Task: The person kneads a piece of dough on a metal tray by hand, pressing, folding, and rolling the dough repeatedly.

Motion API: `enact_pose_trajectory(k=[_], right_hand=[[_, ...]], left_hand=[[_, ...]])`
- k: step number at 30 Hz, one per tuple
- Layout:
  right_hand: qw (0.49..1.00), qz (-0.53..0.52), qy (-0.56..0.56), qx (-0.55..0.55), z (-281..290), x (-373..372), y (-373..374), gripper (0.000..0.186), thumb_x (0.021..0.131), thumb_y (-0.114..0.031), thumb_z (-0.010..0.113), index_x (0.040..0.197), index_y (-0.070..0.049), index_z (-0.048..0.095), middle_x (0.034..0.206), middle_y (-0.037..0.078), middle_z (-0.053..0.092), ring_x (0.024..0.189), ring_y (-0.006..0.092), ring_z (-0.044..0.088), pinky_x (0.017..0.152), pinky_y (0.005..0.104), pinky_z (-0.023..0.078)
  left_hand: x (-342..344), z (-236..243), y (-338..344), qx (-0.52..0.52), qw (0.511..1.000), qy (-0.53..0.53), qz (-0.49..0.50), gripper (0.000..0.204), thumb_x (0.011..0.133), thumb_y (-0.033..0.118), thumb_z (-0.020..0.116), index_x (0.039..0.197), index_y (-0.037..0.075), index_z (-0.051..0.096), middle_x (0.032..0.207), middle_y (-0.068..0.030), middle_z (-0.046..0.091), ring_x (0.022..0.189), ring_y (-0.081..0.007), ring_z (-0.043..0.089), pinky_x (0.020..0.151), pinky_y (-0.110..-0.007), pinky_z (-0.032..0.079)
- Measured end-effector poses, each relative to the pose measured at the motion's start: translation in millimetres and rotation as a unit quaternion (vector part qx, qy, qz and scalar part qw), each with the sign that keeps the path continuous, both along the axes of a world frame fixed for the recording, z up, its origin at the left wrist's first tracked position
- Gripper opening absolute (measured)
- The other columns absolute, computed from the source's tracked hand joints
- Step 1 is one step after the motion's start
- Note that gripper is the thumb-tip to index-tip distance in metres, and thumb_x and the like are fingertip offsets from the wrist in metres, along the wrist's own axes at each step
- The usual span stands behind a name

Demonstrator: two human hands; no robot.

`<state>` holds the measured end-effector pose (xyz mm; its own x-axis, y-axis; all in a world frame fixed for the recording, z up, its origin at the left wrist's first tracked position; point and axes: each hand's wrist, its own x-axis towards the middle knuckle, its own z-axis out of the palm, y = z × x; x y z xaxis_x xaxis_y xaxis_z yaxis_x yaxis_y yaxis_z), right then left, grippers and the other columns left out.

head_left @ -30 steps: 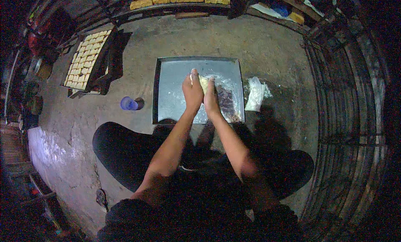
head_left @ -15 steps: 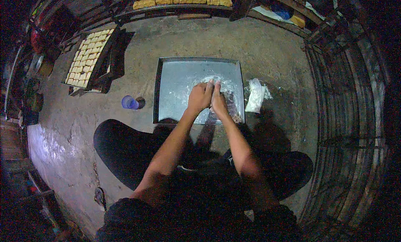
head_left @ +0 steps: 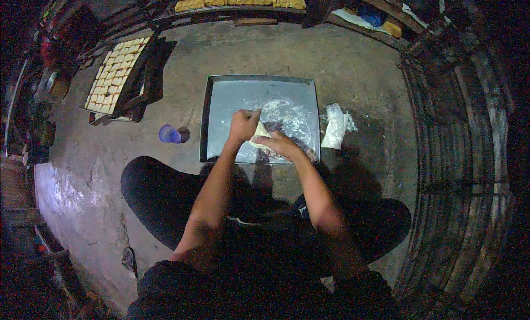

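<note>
Our hands have parted since half a second ago, when they were pressed together over the metal tray (head_left: 223, 102); both now sit further left, with the pale dough (head_left: 260, 133) showing between them.

Working left to right. On the floor (head_left: 190, 52), beyond the tray's left edge and up toward its far-left corner, we note close-set rows of pale pieces (head_left: 115, 77) on a slanted sheet. Nearer, just off the left edge, stands a translucent blue cup (head_left: 169, 134).

Over the tray, left of its middle, our left hand (head_left: 243, 126) is curled, pinching the dough along its left side; we cannot make out its fingertips. The dough is held above the tray, closer to the near edge than the far one. Our right hand (head_left: 280, 145) grips it from the right, thumb laid over the top, other fingers partly hidden.

White flour (head_left: 280, 106) is smeared from mid-tray toward the right edge. Just outside that edge lies a crumpled white bag (head_left: 334, 128), white powder beside it.
</note>
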<state>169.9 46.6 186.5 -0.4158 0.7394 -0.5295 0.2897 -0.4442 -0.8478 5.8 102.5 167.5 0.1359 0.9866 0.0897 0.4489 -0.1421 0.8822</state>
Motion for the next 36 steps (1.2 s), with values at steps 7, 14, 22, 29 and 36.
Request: enact_pose_trajectory(k=[7,14,22,29,36], right_hand=[[0.979,0.066,-0.146,0.128,18.6,-5.5,1.2,0.049,0.076,-0.042,0.072,0.099,0.001,0.068,0.08,0.01,0.068,0.068,0.0198,0.063,0.065,0.0345,0.049],[0.956,0.154,-0.21,0.138,27.0,16.8,-7.2,0.05,0.076,-0.047,0.072,0.095,0.0,0.07,0.077,0.011,0.069,0.068,0.0213,0.063,0.067,0.0371,0.051],[0.975,-0.215,-0.055,0.03,-6.0,25.4,-3.5,0.059,0.094,-0.059,0.049,0.106,-0.004,0.066,0.087,0.005,0.067,0.075,0.0155,0.06,0.071,0.0305,0.048],[0.955,-0.285,0.046,0.066,-33.0,-5.3,6.6,0.045,0.097,-0.042,0.052,0.119,-0.004,0.058,0.109,0.006,0.064,0.095,0.019,0.063,0.079,0.0357,0.051],[0.807,-0.44,0.385,-0.084,-48.1,-13.7,13.6,0.04,0.095,-0.04,0.045,0.115,-0.008,0.057,0.103,0.007,0.065,0.091,0.0226,0.063,0.085,0.0405,0.05]], left_hand=[[-14.0,-12.4,10.3,-0.035,0.996,0.005,0.087,0.047,0.091,0.034,0.058,0.063,-0.003,0.061,0.053,-0.019,0.055,0.045,-0.0293,0.053,0.051,-0.043,0.042],[-66.3,2.2,24.4,-0.183,0.939,-0.049,0.287,0.061,0.098,0.045,0.046,0.065,-0.003,0.062,0.057,-0.016,0.062,0.052,-0.0243,0.06,0.053,-0.039,0.047],[-17.9,-17.3,25.2,-0.241,0.837,-0.458,0.178,0.056,0.102,0.05,0.03,0.104,0.004,0.062,0.094,-0.0101,0.07,0.076,-0.0207,0.067,0.063,-0.035,0.05],[15.7,17.2,-5.2,-0.216,0.884,-0.405,0.087,0.029,0.095,0.029,0.062,0.106,0.003,0.058,0.089,-0.0082,0.065,0.081,-0.0181,0.065,0.072,-0.034,0.055],[18.8,1.6,-17.3,-0.101,0.927,-0.342,0.115,0.032,0.093,0.026,0.066,0.114,0.003,0.059,0.091,-0.0078,0.064,0.083,-0.0173,0.066,0.071,-0.033,0.056]])
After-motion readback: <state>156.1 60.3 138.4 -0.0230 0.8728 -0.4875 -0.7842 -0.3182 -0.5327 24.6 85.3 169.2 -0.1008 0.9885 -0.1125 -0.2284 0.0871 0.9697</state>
